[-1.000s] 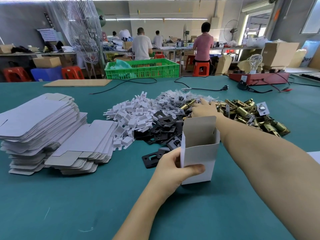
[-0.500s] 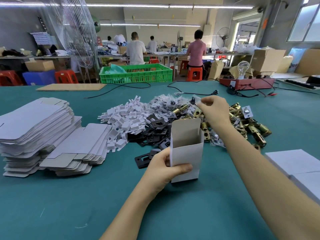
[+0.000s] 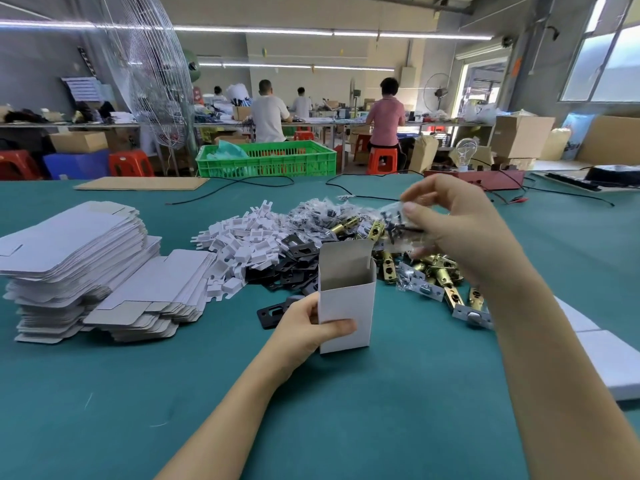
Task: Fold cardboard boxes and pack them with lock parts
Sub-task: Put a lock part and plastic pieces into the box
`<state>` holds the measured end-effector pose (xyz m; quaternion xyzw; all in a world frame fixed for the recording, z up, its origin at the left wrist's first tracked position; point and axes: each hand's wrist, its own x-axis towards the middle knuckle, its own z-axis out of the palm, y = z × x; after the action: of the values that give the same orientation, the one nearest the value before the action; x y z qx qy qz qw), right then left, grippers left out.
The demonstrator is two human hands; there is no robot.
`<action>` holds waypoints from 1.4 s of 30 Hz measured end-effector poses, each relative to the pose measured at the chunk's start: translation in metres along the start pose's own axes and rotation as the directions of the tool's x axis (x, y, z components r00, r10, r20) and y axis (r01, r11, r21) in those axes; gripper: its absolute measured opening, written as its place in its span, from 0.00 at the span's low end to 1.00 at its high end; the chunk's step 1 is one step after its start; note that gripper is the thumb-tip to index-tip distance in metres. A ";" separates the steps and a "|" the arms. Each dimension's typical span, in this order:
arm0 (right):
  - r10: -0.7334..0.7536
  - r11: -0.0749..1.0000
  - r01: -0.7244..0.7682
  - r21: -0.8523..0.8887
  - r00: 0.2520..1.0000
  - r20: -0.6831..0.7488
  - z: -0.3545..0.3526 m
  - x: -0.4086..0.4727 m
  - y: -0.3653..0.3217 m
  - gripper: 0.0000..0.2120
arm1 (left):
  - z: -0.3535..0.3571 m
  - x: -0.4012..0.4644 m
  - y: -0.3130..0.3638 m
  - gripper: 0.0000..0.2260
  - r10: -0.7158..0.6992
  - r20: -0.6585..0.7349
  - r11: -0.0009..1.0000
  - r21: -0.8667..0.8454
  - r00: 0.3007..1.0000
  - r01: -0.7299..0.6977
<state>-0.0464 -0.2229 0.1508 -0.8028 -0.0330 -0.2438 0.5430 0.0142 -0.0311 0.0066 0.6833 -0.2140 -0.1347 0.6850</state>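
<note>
White cardboard box (image 3: pixel 347 308), upright with its top flap open, stands on a teal felt table (image 3: pixel 346 410). The left hand (image 3: pixel 304 327) grasps the box's lower left side, thumb across its front. The right hand (image 3: pixel 453 230), raised above and right of the box, pinches a small clear plastic bag of dark screws (image 3: pixel 398 225). Behind the box lie brass latch bolts (image 3: pixel 436 271), black metal plates (image 3: pixel 298 261) and white plastic pieces (image 3: pixel 242 244). Stacks of flat white box blanks (image 3: pixel 86 268) sit well to the left.
</note>
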 end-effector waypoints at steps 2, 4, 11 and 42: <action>-0.091 0.990 0.100 -0.095 0.991 0.095 0.009 -0.004 -0.007 0.04 | 0.000 0.000 -0.001 0.21 0.001 -0.004 1.000 -0.002 1.000 -0.001; -0.135 0.979 0.161 -0.128 0.972 0.192 0.020 -0.006 -0.010 0.03 | 0.000 0.001 -0.002 0.21 0.003 -0.002 1.000 -0.010 1.000 -0.003; -0.205 0.821 0.396 -0.411 0.877 0.436 0.044 -0.007 -0.005 0.10 | -0.002 0.001 -0.003 0.20 0.006 0.015 1.000 -0.031 1.000 -0.006; -0.126 0.651 0.465 -0.600 0.846 0.518 0.058 -0.007 0.001 0.12 | -0.002 0.001 -0.004 0.21 0.008 0.016 0.999 -0.049 1.000 -0.007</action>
<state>-0.0311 -0.1701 0.1297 -0.9637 -0.1905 -0.1409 0.1231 0.0166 -0.0301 0.0028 0.6644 -0.2190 -0.1429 0.7001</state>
